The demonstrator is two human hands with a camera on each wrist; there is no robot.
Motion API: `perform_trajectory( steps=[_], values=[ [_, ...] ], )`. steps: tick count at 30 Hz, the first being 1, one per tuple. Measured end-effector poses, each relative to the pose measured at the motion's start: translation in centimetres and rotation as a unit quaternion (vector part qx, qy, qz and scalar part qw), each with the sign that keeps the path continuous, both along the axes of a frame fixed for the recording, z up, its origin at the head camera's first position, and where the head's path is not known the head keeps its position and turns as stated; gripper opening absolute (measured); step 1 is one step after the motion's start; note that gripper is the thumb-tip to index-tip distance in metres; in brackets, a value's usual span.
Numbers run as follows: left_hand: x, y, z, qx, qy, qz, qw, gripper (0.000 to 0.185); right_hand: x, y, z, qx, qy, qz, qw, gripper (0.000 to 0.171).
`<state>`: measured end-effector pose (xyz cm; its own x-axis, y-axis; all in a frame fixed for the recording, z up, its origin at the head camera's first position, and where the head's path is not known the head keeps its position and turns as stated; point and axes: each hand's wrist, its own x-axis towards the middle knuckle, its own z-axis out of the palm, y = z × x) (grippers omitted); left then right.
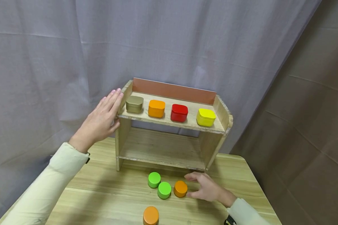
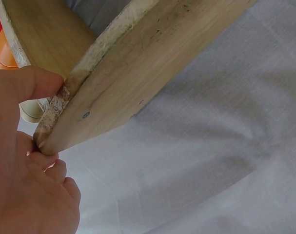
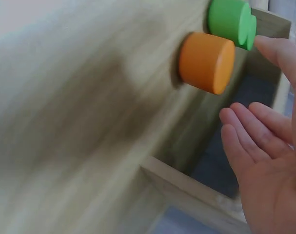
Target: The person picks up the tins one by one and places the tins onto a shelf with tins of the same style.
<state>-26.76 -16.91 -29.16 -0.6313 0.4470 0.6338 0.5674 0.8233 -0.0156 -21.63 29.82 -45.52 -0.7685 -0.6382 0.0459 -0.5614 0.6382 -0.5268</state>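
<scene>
Orange round tin [image 1: 180, 188] sits on our surface [image 1: 101, 200] just left of our right hand [image 1: 207, 187], whose grip is wide and empty, nearer than our left hand [image 1: 101, 120], flat against the wooden shelf [image 1: 124, 131].

Grey curtain [image 1: 73, 47] hung in loose folds across the whole back; brown panelled wall [image 1: 312, 118] stood at the right; light wood table [image 1: 107, 200] with visible grain sat below, its far right corner rounded; lighting was soft and even.
</scene>
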Motion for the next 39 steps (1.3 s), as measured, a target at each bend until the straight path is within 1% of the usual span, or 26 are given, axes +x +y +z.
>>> perform_trajectory(
  steps=[4, 7, 11, 14, 20, 27, 34, 39],
  values=[
    [0.0, 0.0, 0.0, -0.002, -0.001, 0.003, 1.0, 0.094, 0.0, 0.0, -1.9, -0.014, -0.003, -0.031, 0.999, 0.069],
    [0.1, -0.1, 0.0, -0.002, -0.003, 0.006, 1.0, 0.094, -0.1, -0.2, -3.1, -0.017, 0.004, -0.049, 0.999, 0.07],
    [0.2, -0.3, 0.0, 0.001, -0.004, 0.006, 1.0, 0.093, -0.3, -0.3, -4.1, -0.025, 0.014, -0.065, 0.998, 0.072],
    [0.2, -0.3, -0.1, 0.004, -0.002, 0.004, 1.0, 0.093, -0.5, -0.3, -4.7, -0.037, 0.01, -0.071, 0.997, 0.073],
    [0.1, -0.2, 0.0, 0.005, -0.004, 0.001, 1.0, 0.093, -0.7, -0.4, -5.4, -0.044, 0.003, -0.074, 0.996, 0.072],
    [0.1, -0.1, 0.0, 0.003, -0.002, 0.002, 1.0, 0.093, -0.7, -0.8, -5.8, -0.052, -0.014, -0.083, 0.995, 0.063],
    [0.0, 0.1, 0.0, 0.003, -0.001, 0.0, 1.0, 0.093, -0.7, -0.9, -6.0, -0.055, -0.017, -0.096, 0.994, 0.053],
    [0.0, 0.2, 0.1, 0.004, -0.002, -0.001, 1.0, 0.093, -0.7, -0.8, -5.9, -0.065, -0.015, -0.095, 0.993, 0.051]
  ],
)
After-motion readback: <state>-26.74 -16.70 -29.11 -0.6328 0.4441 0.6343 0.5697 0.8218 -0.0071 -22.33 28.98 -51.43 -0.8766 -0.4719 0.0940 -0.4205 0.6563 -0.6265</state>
